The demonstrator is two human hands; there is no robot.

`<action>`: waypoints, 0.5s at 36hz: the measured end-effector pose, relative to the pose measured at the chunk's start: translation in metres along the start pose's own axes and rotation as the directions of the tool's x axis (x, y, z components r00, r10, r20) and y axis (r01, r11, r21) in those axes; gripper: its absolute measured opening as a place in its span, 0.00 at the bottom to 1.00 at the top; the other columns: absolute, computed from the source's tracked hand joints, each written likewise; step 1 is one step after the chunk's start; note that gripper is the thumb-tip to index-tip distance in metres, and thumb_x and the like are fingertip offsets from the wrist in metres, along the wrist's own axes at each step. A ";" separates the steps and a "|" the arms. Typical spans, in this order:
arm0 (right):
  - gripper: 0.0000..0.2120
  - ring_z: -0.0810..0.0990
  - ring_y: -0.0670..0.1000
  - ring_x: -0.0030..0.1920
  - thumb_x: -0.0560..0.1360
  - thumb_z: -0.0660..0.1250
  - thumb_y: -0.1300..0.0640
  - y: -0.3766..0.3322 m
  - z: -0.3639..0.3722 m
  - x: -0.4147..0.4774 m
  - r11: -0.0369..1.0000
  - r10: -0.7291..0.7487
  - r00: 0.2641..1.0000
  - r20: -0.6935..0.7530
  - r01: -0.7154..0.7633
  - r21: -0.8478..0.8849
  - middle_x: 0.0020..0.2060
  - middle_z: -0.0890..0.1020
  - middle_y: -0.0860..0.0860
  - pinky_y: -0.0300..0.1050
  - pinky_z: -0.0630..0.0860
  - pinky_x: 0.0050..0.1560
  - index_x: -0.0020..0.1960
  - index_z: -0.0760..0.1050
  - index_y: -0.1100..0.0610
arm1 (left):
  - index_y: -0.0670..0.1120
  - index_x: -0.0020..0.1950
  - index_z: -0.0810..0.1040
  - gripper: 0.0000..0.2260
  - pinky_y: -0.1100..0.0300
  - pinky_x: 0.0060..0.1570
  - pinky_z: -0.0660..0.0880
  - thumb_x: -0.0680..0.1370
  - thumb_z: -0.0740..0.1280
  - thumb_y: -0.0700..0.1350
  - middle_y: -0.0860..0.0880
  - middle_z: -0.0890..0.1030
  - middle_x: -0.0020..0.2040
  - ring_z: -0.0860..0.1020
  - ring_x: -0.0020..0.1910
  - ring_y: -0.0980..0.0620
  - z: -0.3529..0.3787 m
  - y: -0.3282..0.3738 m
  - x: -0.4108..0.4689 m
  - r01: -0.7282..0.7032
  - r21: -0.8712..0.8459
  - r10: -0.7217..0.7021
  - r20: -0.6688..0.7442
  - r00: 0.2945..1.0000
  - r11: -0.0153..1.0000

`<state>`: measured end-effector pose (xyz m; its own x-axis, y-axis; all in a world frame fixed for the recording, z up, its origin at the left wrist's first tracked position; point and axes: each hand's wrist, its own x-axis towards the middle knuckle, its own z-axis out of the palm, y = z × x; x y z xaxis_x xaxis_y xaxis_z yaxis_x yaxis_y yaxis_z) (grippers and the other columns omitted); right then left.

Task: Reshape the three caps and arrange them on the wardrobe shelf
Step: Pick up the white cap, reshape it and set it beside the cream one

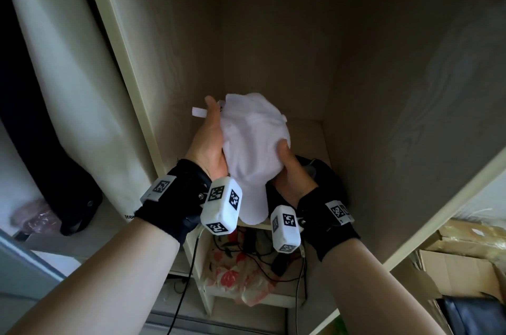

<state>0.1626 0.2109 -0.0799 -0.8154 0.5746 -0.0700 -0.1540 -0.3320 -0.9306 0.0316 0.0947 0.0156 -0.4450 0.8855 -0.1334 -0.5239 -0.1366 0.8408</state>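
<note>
A white cap point(253, 148) is held up in front of the open wardrobe compartment, its brim pointing down toward me and its back strap sticking out at the upper left. My left hand point(208, 140) cups the cap's left side with the thumb up. My right hand point(290, 170) grips its lower right side, thumb pressed into the crown. A dark cap point(327, 178) lies on the wardrobe shelf point(315, 132) behind my right hand, mostly hidden. A third cap is not visible.
The compartment has tall wooden side walls and a back panel point(273, 47). Dark clothing point(79, 197) hangs in the section to the left. Below the shelf lie a flowered cloth point(238, 274) and cables. Cardboard boxes point(460, 260) stand at the lower right.
</note>
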 end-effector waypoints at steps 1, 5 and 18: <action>0.48 0.74 0.58 0.78 0.71 0.70 0.25 -0.001 0.001 -0.001 0.999 0.030 1.000 -0.008 -0.030 0.032 0.76 0.77 0.55 0.63 0.64 0.81 0.82 0.68 0.52 | 0.48 0.58 0.83 0.35 0.54 0.49 0.82 0.82 0.46 0.70 0.44 0.89 0.52 0.89 0.50 0.48 0.001 0.002 0.000 -0.004 0.009 0.004 -0.009 1.000 1.000; 0.45 0.81 0.64 0.70 0.70 0.60 0.18 0.003 0.004 0.003 0.983 0.144 0.981 -0.130 -0.127 0.130 0.69 0.83 0.56 0.69 0.72 0.74 0.75 0.78 0.48 | 0.49 0.61 0.81 0.34 0.57 0.43 0.83 0.82 0.46 0.71 0.46 0.90 0.51 0.89 0.48 0.50 -0.007 0.007 0.002 -0.005 0.024 0.007 -0.078 0.997 1.000; 0.15 0.85 0.58 0.51 0.85 0.61 0.52 0.017 0.005 0.001 0.978 0.192 0.944 -0.267 -0.163 0.127 0.47 0.89 0.56 0.53 0.80 0.57 0.55 0.84 0.58 | 0.54 0.59 0.85 0.34 0.51 0.52 0.81 0.78 0.49 0.75 0.46 0.89 0.55 0.86 0.55 0.43 -0.017 0.006 0.005 0.003 0.028 0.007 -0.341 0.940 1.000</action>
<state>0.1571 0.2023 -0.0937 -0.6507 0.6786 -0.3406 -0.0890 -0.5136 -0.8534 0.0135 0.0905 0.0111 -0.6694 0.6803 -0.2985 -0.5045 -0.1214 0.8548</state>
